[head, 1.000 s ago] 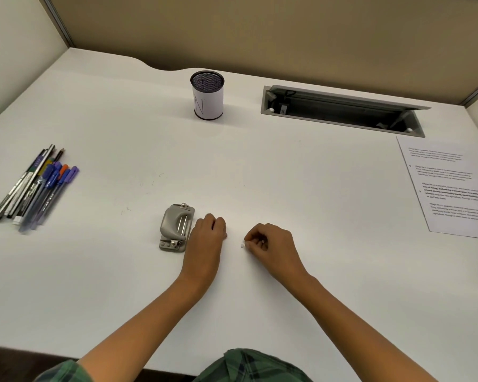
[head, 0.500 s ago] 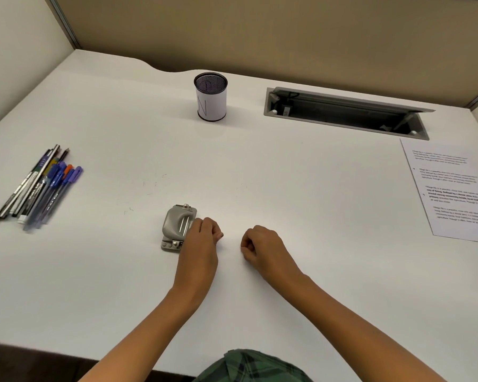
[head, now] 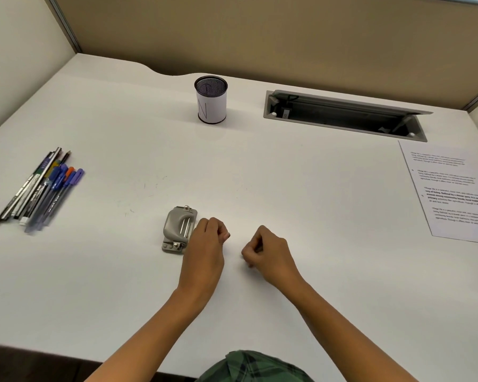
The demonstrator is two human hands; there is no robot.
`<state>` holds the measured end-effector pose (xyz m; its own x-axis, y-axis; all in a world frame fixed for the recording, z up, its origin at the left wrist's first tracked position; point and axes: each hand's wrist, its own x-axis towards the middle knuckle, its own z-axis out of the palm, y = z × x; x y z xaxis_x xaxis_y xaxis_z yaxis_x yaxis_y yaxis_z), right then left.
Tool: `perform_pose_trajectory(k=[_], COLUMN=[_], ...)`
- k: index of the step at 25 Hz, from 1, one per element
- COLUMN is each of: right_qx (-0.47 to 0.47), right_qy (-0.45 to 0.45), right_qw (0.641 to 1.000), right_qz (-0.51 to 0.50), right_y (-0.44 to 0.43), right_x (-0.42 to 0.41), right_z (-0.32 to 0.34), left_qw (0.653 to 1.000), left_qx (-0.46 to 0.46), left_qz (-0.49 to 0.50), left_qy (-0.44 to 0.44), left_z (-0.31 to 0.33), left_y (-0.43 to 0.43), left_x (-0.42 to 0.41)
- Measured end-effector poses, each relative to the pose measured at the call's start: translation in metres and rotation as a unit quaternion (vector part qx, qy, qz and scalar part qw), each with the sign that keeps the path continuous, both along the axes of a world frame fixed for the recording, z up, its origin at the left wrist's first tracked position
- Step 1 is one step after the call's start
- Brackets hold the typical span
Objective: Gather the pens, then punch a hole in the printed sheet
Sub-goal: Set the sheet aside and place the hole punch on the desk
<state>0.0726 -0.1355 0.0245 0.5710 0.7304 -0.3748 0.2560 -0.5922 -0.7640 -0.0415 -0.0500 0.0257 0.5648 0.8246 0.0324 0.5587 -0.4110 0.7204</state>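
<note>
While the left hand [head: 204,248] and right hand [head: 271,252] rest clenched and empty, the pens [head: 40,190], light, stiff and roll-prone, seem best gripped together mid-barrel.

White desk [head: 287,175], pens [head: 39,188], hole punch [head: 177,227], mesh cup [head: 211,100], printed sheet [head: 453,194]

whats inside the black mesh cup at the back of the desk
Through the mouth of the mesh cup only dark mesh shows; nothing sticks up past the rim. Its bottom is hidden by the near wall and the white paper wrap.
</note>
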Motion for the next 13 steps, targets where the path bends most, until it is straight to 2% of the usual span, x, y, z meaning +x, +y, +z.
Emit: perform_pose_trajectory(k=[3,7,10,13], right_qx=[0.041,0.1,0.136,0.149], right_qy=[0.155,0.298,0.348,0.341], right_qw=[0.983,0.944,0.924,0.924], right_qz=[-0.084,-0.096,-0.085,-0.085], right_y=[-0.006,-0.002,-0.001,0.001], right_x=[0.001,-0.003,-0.005,-0.004], right_z=[-0.002,0.0,0.008,0.013], left_qw=[1.0,0.995,0.99,0.988], left_qx=[0.009,0.06,0.09,0.104], left_qz=[-0.015,-0.062,-0.08,-0.078], left_qy=[0.014,0.057,0.076,0.088], left_z=[0.008,0.015,0.014,0.01], left_y=[-0.005,-0.014,-0.02,-0.02], left_x=[0.005,0.01,0.013,0.013])
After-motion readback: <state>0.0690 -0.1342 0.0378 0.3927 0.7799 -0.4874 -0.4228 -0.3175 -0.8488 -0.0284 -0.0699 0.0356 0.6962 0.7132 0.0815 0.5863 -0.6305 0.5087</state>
